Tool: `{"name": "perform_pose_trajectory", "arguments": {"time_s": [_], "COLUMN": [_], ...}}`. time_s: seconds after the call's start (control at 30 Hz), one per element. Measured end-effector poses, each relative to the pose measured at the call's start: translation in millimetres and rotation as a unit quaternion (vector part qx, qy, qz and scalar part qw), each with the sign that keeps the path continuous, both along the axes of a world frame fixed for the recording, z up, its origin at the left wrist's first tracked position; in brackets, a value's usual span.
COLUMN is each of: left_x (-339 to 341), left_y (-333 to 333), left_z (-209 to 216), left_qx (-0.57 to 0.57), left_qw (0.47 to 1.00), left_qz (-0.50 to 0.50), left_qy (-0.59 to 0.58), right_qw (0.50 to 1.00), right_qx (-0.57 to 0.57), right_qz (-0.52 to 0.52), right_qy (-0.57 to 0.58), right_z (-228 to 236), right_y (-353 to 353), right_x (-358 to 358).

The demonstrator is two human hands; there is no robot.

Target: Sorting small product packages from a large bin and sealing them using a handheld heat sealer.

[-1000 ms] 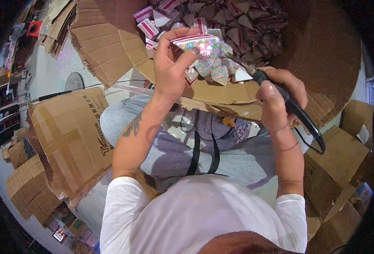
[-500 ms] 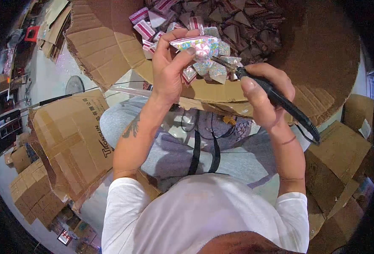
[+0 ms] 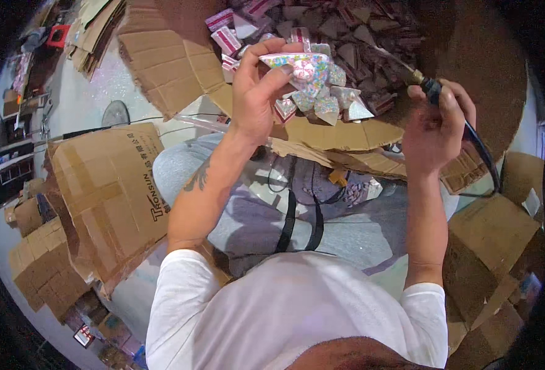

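My left hand (image 3: 261, 89) is raised and pinches a small glittery, pastel-speckled folded paper piece (image 3: 298, 65) by its left end. My right hand (image 3: 436, 126) grips a black pen-shaped tool (image 3: 463, 132) with a brass tip and a black cord; its tip points up and left, a little to the right of the paper piece. Just below the held piece lie three similar shiny triangular pieces (image 3: 331, 105) on a cardboard sheet (image 3: 346, 132) across my lap.
A heap of folded triangular pieces (image 3: 346, 31) fills a large cardboard box ahead of me. Flattened cardboard boxes (image 3: 106, 185) lie on my left, more boxes (image 3: 494, 234) on my right. A small fan (image 3: 115, 114) stands on the floor.
My right hand has swung the tool up and to the right, away from the paper piece. My left hand still holds the piece at about the same spot.
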State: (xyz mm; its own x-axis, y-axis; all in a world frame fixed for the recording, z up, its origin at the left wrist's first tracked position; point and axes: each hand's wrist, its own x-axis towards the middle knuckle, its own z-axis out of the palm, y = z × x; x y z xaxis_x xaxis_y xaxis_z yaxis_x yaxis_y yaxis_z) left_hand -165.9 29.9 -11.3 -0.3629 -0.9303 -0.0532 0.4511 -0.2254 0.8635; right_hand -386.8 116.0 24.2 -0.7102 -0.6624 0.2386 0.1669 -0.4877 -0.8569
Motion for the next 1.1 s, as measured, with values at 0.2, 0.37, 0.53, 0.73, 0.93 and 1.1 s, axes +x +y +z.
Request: {"name": "perform_pose_trajectory", "arguments": {"time_s": [0.2, 0.37, 0.53, 0.73, 0.93, 1.1], "left_x": [127, 428, 237, -17, 1, -10], "left_y": [36, 104, 86, -33, -103, -87], "left_z": [98, 230, 136, -36, -164, -61], "left_qx": [-0.396, -0.224, -0.345, -0.551, -0.475, 0.004], "left_qw": [0.832, 0.527, 0.36, 0.451, 0.4, 0.859], "left_qz": [0.244, 0.6, 0.507, -0.074, -0.127, -0.051], "left_qy": [-0.302, -0.559, -0.703, -0.699, -0.774, -0.509], "right_qw": [1.0, 0.998, 0.998, 0.997, 0.991, 0.959], "right_qx": [-0.008, 0.018, 0.033, 0.065, 0.095, 0.252], "right_qz": [0.008, 0.024, 0.043, 0.042, 0.089, 0.097], "right_qy": [-0.029, -0.06, -0.041, -0.013, -0.023, 0.085], "right_z": [-7, -2, -11, -20, -14, -25], "right_y": [-5, -9, -17, -15, -11, -4], "right_x": [-22, -18, -12, -6, 2, 1]}}
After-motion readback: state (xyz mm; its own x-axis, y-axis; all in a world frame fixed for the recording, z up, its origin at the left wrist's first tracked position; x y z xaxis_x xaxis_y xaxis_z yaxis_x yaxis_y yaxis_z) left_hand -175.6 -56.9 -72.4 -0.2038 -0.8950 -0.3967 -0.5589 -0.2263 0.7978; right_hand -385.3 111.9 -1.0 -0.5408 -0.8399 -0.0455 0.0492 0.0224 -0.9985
